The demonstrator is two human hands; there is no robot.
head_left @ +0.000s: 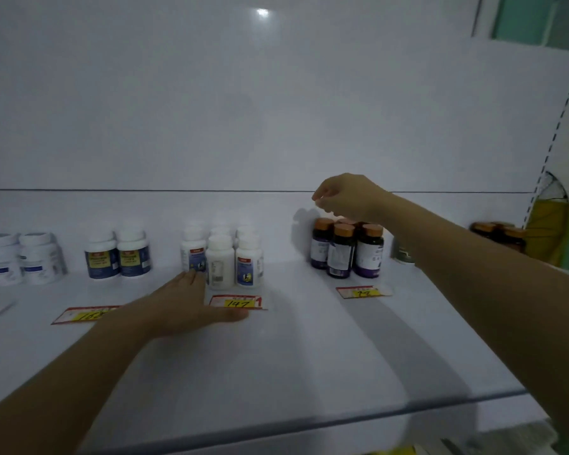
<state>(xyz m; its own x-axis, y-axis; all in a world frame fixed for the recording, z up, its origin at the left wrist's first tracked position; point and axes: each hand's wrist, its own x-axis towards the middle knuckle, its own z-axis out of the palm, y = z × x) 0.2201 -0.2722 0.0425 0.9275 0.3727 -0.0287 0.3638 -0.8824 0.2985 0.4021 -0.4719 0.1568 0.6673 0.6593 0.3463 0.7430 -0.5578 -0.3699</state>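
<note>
Left hand [191, 303] reaching low over shelf [309, 356], fingers straight and together, tips meeting base of upright front-left white bottle [194, 254] dead ahead. Right hand [349, 198] hovering over orange-capped dark bottles [342, 254], fingers loosely curled, gripping nothing; caps sitting just below palm

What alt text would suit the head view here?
A person's left hand lies flat on a white shelf, fingertips at a cluster of white bottles; the right hand hovers over dark bottles with orange caps.
</note>
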